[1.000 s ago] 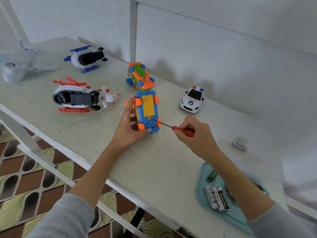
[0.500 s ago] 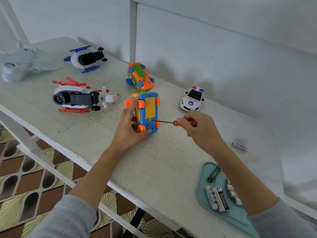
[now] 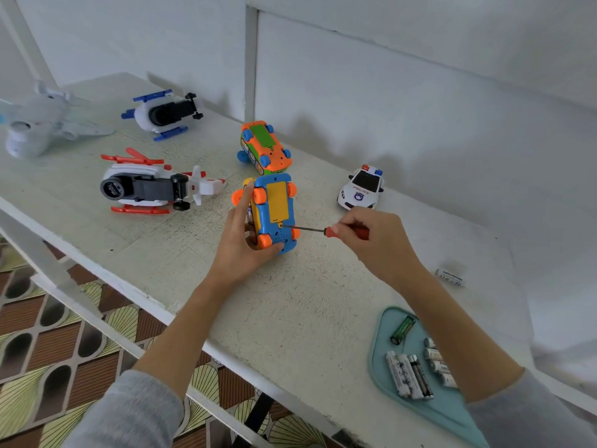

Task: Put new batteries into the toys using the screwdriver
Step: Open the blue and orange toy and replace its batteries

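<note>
Gripping blue toy (image 3: 274,215), left hand (image 3: 242,240); right hand (image 3: 371,240) pinching screwdriver (image 3: 323,229); white table (image 3: 161,253) (scuffed), grey wall.

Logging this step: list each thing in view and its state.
Blue car: on its side, yellow cover on.
Screwdriver: tip at the cover screw.
Left hand: grips the blue car.
Right hand: grips the screwdriver.
Orange car: tipped, underside showing.
Police car: upright.
Tray: holds batteries.
</note>
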A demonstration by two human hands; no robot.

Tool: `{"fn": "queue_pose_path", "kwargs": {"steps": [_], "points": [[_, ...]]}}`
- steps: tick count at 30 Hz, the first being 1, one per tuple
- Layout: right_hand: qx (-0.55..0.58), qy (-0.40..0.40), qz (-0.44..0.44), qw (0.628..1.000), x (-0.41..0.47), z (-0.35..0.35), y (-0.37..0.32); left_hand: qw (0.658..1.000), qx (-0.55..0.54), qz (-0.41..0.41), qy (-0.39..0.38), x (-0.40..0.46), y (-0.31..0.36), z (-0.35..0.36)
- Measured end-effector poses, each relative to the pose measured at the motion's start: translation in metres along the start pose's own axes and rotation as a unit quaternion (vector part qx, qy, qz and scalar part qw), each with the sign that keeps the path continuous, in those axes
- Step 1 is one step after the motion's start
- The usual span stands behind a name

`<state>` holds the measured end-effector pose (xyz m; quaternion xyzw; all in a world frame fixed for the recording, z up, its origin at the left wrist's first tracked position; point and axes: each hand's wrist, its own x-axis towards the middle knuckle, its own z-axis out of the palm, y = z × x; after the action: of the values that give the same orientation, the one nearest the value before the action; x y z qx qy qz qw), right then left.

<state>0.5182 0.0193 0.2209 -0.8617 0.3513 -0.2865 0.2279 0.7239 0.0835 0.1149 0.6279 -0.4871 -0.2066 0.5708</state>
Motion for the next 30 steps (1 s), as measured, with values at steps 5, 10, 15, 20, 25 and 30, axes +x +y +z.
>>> {"fn": "queue_pose_path", "kwargs": {"steps": [5, 10, 15, 20, 25, 30], "points": [[0.126, -0.028, 0.001, 0.992, 0.0003, -0.0051, 0.0018, 1.0, -0.003, -0.007, 0.005, 0.0, -0.0003, -0.0007], [0.09, -0.042, 0.079, 0.992, 0.0014, -0.0028, -0.0009, 1.0, -0.008, -0.013, 0.006, -0.0005, 0.0018, -0.0006], [0.098, 0.003, 0.05, 0.994, 0.0005, -0.0024, 0.0024, 1.0, -0.01, -0.009, -0.002, -0.0018, 0.0016, -0.0016], [0.131, -0.028, 0.099, 0.986, 0.0009, -0.0018, 0.0, 1.0, -0.016, -0.003, -0.003, -0.0021, 0.0034, -0.0008], [0.068, -0.007, 0.068, 0.995, 0.0018, -0.0022, 0.0013, 1.0, -0.016, -0.005, -0.005, -0.0014, 0.0028, -0.001], [-0.062, -0.056, 0.054, 0.995, 0.0023, -0.0038, 0.0067, 1.0, -0.001, 0.008, -0.005, -0.0018, 0.0035, 0.0009]]}}
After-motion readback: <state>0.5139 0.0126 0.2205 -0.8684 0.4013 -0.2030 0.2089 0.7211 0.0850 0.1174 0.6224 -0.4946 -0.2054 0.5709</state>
